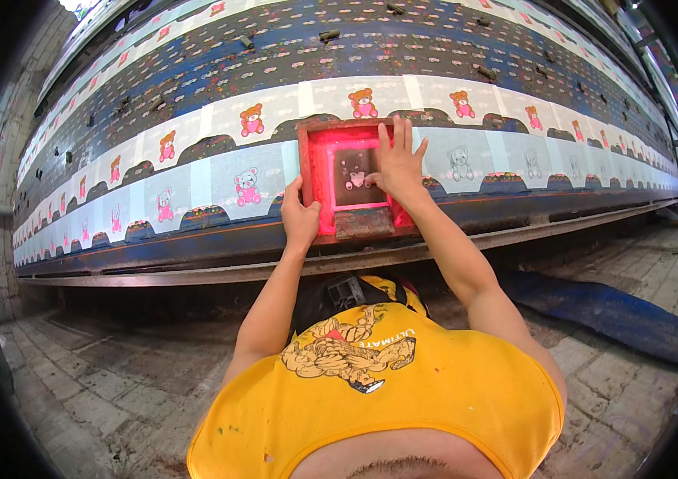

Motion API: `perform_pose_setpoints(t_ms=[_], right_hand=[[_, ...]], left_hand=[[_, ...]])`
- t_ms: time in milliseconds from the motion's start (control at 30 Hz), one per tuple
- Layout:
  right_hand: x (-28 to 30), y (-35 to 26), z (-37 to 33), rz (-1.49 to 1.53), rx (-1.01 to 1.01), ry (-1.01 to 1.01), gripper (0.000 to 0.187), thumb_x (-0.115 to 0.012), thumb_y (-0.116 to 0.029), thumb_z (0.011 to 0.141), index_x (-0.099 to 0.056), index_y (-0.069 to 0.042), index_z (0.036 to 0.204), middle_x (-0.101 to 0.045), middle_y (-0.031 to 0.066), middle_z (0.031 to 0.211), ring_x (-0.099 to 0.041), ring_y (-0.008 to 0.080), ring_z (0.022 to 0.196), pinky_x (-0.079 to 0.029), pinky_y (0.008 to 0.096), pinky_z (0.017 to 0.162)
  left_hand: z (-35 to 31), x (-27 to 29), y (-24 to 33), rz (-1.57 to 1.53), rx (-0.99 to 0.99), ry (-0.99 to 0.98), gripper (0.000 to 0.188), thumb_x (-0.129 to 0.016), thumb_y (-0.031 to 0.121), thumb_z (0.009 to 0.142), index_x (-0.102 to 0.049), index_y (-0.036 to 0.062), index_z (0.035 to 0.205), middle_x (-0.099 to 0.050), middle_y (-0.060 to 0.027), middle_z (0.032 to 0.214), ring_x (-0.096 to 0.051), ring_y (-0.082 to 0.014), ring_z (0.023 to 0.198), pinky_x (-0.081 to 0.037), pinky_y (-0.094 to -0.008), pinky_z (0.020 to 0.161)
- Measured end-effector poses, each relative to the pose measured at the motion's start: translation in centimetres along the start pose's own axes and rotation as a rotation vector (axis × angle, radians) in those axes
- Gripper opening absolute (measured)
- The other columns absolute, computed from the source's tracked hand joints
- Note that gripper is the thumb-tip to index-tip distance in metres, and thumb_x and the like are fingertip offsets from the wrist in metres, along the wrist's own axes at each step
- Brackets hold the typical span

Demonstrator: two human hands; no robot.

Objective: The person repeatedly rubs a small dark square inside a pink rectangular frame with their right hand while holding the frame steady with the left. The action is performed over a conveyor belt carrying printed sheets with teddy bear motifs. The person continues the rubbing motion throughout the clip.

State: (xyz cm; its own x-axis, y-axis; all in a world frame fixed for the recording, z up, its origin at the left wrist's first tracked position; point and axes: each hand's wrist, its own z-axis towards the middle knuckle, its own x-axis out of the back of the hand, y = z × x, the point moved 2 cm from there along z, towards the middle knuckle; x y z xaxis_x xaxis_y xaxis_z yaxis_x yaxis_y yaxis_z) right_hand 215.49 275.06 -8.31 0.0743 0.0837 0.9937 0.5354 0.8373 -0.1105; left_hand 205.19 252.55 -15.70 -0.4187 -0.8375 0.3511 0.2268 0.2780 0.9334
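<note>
A screen-printing frame [304,152] with a worn red border and pink-stained inner edges lies on the near row of fabric pieces. Its dark mesh [347,195] shows a small pink bear motif. My left hand [300,215] is closed on the frame's left side, thumb and fingers at the edge. Spread wide, my right hand [401,164] lies flat over the frame's right side, fingers toward its far corner and thumb over the mesh. A brown, ink-stained block [364,223] rests at the frame's near end; whether it is a squeegee I cannot tell.
Left of the frame, near-row pieces carry bears with pink parts [248,188]; to the right are grey bear outlines [459,164]. Brown bears [363,104] fill the row behind. Small dark cylinders [329,36] sit on the long table. Blue sheeting [602,311] lies on the brick floor [115,383].
</note>
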Motion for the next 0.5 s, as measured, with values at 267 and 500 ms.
perform_pose_setpoints(t_ms=[267, 500], right_hand=[[0.1, -0.5, 0.6, -0.008, 0.030, 0.053, 0.128, -0.096, -0.051, 0.061, -0.031, -0.011, 0.163, -0.020, 0.0224, 0.169, -0.014, 0.0452, 0.159, -0.028, 0.0799, 0.113], [-0.3, -1.8, 0.7, 0.037, 0.044, 0.057, 0.125, -0.095, -0.050, 0.063, -0.031, -0.010, 0.162, -0.019, 0.0224, 0.169, -0.015, 0.0455, 0.159, -0.026, 0.0795, 0.114]], left_hand=[[0.1, 0.0, 0.2, 0.031, -0.013, 0.008, 0.063, -0.071, -0.006, 0.078, -0.057, -0.0066, 0.139, -0.063, -0.0225, 0.137, -0.061, -0.0351, 0.130, -0.047, -0.0404, 0.112], [-0.1, -0.2, -0.3, 0.036, -0.002, 0.016, 0.063, -0.072, -0.005, 0.077, -0.058, -0.0060, 0.138, -0.064, -0.0229, 0.137, -0.061, -0.0356, 0.130, -0.047, -0.0405, 0.112]])
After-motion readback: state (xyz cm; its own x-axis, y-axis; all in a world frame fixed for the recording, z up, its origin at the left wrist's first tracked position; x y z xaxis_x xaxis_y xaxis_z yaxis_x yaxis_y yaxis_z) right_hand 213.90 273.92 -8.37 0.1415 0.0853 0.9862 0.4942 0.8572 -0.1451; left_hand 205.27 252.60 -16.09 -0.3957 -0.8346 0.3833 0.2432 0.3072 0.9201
